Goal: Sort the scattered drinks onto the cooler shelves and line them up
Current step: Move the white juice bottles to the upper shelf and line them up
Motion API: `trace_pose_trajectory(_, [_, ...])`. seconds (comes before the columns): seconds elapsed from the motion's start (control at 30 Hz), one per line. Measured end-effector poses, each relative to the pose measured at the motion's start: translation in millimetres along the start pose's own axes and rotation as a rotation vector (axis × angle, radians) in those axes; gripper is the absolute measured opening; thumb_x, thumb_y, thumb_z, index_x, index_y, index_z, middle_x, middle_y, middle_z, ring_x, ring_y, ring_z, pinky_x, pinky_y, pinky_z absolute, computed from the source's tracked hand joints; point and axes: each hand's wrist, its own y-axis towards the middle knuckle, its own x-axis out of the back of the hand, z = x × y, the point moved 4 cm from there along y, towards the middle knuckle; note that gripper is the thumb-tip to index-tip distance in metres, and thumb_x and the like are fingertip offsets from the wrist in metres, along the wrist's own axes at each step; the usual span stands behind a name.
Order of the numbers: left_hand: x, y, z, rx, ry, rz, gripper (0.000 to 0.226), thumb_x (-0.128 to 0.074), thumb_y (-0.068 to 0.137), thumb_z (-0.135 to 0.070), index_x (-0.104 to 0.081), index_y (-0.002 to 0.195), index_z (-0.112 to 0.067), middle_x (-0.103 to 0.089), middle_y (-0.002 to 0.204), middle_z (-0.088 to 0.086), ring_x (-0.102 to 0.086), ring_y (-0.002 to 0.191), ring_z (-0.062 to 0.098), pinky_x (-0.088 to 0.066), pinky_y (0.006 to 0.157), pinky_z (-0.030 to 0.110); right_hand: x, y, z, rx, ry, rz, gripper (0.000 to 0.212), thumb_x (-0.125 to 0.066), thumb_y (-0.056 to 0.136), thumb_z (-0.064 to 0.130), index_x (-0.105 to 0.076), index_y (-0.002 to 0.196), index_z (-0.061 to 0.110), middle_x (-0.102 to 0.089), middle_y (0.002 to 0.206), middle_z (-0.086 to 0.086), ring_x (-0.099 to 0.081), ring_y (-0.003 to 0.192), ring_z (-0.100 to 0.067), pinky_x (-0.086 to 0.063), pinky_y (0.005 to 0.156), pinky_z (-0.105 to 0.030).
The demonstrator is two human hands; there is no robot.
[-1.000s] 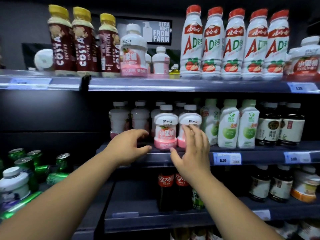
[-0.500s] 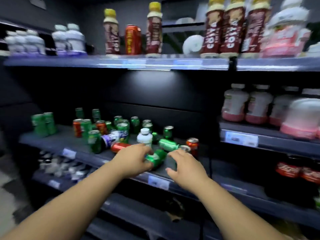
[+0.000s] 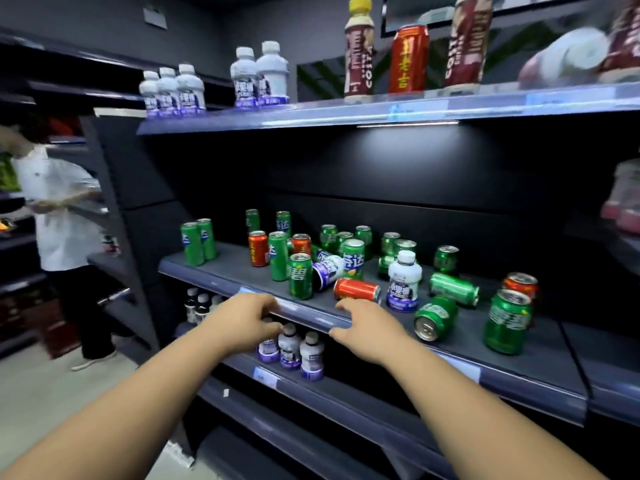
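The middle shelf (image 3: pixel 221 275) carries a scatter of drinks: several green cans, some upright like the one (image 3: pixel 300 276) near the front, some lying down like the one (image 3: pixel 435 317) at the edge. A red can (image 3: pixel 356 289) lies on its side. A white bottle with a purple label (image 3: pixel 403 280) stands beside it, and another purple bottle (image 3: pixel 328 270) lies among the cans. My left hand (image 3: pixel 242 318) and my right hand (image 3: pixel 369 329) hover at the shelf's front edge, both empty with fingers loosely curled. The right fingertips are just below the red can.
The top shelf (image 3: pixel 346 110) bears white-and-purple bottles (image 3: pixel 173 91), brown coffee bottles (image 3: pixel 359 50) and a tall red can (image 3: pixel 408 58). Small purple bottles (image 3: pixel 301 351) stand on the shelf below my hands. A person in a white shirt (image 3: pixel 59 209) stands at the left by another rack.
The view has swung left from the pink and white bottles to the shelf of scattered cans. Both hands left those bottles and now sit empty at the can shelf's front edge.
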Motion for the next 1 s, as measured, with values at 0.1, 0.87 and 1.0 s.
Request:
trace_pose_trajectory(0.1, [-0.2, 16.7, 17.8, 0.006, 0.023, 0.004, 0.024, -0.065, 0.082, -0.049, -0.06, 0.102, -0.035, -0.061, 0.093, -0.015, -0.058, 0.089, 0.012, -0.05, 0.078, 0.029, -4.7, 23.5, 10.4, 0.001, -0.017, 0.019, 0.057, -0.06, 0.088, 0.049, -0.049, 0.141, 0.029, -0.054, 0.143, 0.003, -0.053, 0.127, -0.023, -0.049, 0.099, -0.039])
trace_pose_trajectory(0.87, [125.2, 258.8, 73.7, -0.352, 0.016, -0.314, 0.039, -0.068, 0.082, -0.05, -0.065, 0.117, -0.031, -0.067, 0.112, -0.011, -0.063, 0.1, 0.01, -0.053, 0.088, 0.032, 94.8, 246.0, 79.4, 0.11, -0.079, -0.244, 0.055, -0.065, 0.086, 0.053, -0.057, 0.135, 0.03, -0.058, 0.139, 0.008, -0.051, 0.129, -0.013, -0.044, 0.106, -0.035])
trace_pose_trajectory(1.0, [172.0, 278.2, 78.8, -0.515, -0.089, -0.425, 0.041, -0.065, 0.081, -0.053, -0.066, 0.116, -0.032, -0.065, 0.105, -0.016, -0.063, 0.093, 0.004, -0.052, 0.086, 0.03, 127.6, 252.9, 109.3, 0.102, 0.018, -0.359, 0.048, -0.07, 0.084, 0.049, -0.063, 0.129, 0.031, -0.065, 0.129, 0.013, -0.058, 0.115, -0.004, -0.046, 0.1, -0.027])
